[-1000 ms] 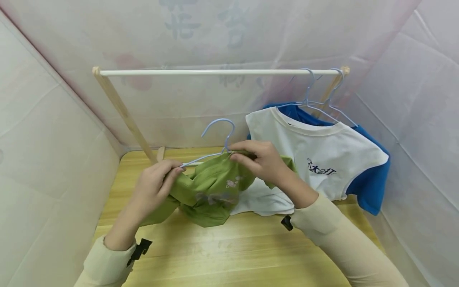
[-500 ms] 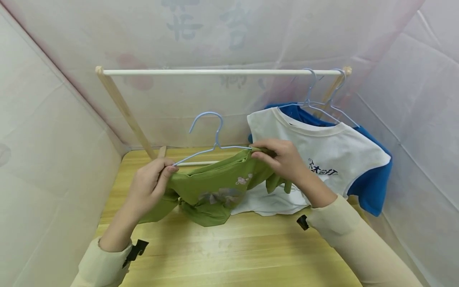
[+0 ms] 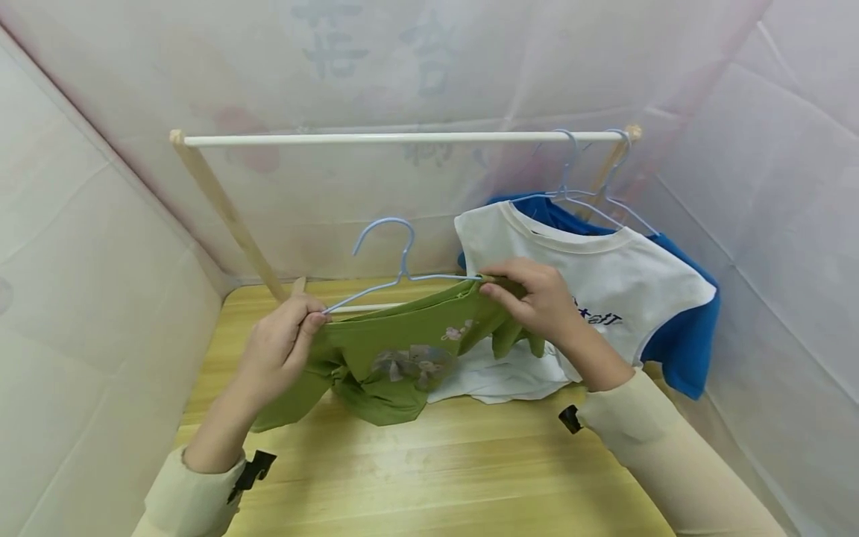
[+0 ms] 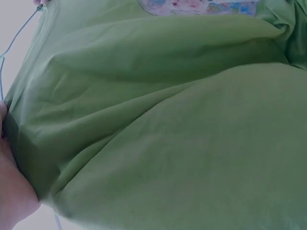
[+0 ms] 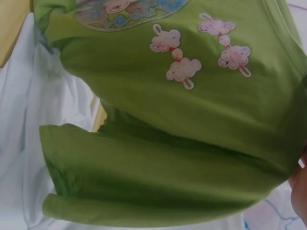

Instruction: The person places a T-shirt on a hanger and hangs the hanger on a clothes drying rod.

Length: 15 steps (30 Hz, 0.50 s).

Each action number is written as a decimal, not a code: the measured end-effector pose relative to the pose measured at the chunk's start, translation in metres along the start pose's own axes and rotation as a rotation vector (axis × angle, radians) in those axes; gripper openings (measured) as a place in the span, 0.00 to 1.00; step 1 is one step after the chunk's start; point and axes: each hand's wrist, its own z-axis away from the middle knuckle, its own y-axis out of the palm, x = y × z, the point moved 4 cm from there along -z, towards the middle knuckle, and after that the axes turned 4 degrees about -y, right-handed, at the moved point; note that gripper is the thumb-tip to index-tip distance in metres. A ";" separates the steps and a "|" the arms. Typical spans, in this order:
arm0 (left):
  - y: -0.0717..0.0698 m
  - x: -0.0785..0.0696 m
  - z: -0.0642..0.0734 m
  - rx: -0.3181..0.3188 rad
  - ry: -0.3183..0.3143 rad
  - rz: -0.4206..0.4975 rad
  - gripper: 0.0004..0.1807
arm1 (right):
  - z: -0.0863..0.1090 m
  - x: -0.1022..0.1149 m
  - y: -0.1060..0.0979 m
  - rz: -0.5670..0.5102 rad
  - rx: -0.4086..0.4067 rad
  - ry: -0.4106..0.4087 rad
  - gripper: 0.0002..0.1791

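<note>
A green shirt (image 3: 369, 343) with pink flower-shaped trims and a printed patch hangs over a light blue wire hanger (image 3: 404, 267) in front of the rack. With thumb and fingers, my left hand (image 3: 275, 350) pinches the shirt's left shoulder and the hanger's left arm. At the other shoulder, my right hand (image 3: 537, 298) grips the green cloth over the hanger's right end. The hanger's hook points up, apart from the rail. In the right wrist view, one short sleeve of the green shirt (image 5: 144, 177) droops open; cloth fills most of the left wrist view.
A white rail (image 3: 376, 139) on wooden posts stands at the back. On its right end hang a white sleeveless shirt (image 3: 537, 224) and, behind it, a blue shirt (image 3: 687, 350). The wooden tabletop (image 3: 416, 477) lies below; fabric walls enclose the sides and back.
My right hand has moved right along the hanger, drawing the green shirt's shoulder outward, so the neckline is spread and the front flatter. My left hand keeps its hold; the hook has shifted left.
</note>
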 end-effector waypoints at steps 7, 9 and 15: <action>-0.001 -0.001 -0.001 0.023 0.009 -0.003 0.18 | -0.009 0.014 0.009 -0.050 0.014 -0.083 0.15; -0.001 -0.003 -0.001 0.031 0.021 -0.027 0.20 | -0.009 0.015 0.011 -0.080 -0.001 -0.081 0.12; -0.002 -0.007 -0.002 -0.022 0.096 -0.068 0.17 | -0.006 0.020 0.013 -0.171 -0.002 -0.044 0.12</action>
